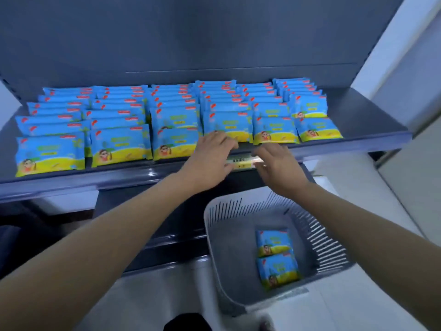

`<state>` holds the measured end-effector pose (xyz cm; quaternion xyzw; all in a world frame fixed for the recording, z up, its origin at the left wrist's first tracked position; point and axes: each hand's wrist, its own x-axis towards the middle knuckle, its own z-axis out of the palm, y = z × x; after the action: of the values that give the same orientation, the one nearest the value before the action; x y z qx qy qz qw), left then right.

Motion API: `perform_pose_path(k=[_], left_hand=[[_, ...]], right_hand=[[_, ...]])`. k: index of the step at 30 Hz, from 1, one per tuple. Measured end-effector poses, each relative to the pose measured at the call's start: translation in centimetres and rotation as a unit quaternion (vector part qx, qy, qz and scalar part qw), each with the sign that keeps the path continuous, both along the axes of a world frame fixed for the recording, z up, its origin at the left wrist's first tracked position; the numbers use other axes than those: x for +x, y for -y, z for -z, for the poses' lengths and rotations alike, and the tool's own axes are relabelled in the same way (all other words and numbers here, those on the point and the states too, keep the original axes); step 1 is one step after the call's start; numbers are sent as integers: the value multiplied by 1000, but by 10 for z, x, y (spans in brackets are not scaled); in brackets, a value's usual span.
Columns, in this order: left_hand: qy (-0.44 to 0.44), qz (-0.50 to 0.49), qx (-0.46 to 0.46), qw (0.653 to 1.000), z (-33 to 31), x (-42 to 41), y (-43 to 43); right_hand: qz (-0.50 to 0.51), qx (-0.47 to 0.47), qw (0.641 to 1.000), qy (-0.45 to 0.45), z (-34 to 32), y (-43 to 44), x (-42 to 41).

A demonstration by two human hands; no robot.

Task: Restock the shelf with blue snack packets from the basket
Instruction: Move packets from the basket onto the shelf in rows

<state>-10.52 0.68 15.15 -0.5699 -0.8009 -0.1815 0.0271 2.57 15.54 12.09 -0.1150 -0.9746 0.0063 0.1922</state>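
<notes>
Several rows of blue and yellow snack packets [176, 130] stand upright on the grey shelf [71, 181]. My left hand [210, 156] reaches to the shelf's front edge, and its straight fingers touch the front packet [229, 124] of the fourth row. Just to the right, my right hand [279, 167] hovers over the shelf's front edge with relaxed fingers, holding nothing. On the floor below stands a white slotted basket [331, 247] with two blue packets [274, 242] lying inside.
A price label [241, 162] sits on the shelf's front rail between my hands. A lower dark shelf [152, 225] juts out beneath. White panels [405, 91] stand to the right of the shelving. The floor [167, 295] is pale.
</notes>
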Motion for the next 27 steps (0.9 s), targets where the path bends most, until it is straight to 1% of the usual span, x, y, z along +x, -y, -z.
perform_pose_path(k=[3, 7, 10, 13, 15, 18, 22, 27], left_hand=[[49, 30, -71, 996, 36, 56, -31], [108, 45, -165, 979, 102, 108, -55], [168, 26, -235, 957, 154, 132, -61], [220, -10, -281, 934, 193, 150, -66], [250, -30, -306, 918, 214, 159, -72], [262, -31, -339, 903, 239, 164, -79], [288, -61, -371, 880, 261, 164, -89], [306, -40, -409, 859, 278, 168, -95]], right_hand=[[20, -18, 995, 92, 37, -31, 56], [29, -30, 966, 254, 80, -61, 100], [30, -70, 941, 330, 112, -76, 111], [35, -100, 912, 397, 143, -86, 114], [41, -108, 896, 430, 160, -90, 113], [42, -144, 876, 459, 184, -97, 110], [29, -163, 865, 475, 207, -107, 107], [18, -199, 842, 500, 234, -113, 97]])
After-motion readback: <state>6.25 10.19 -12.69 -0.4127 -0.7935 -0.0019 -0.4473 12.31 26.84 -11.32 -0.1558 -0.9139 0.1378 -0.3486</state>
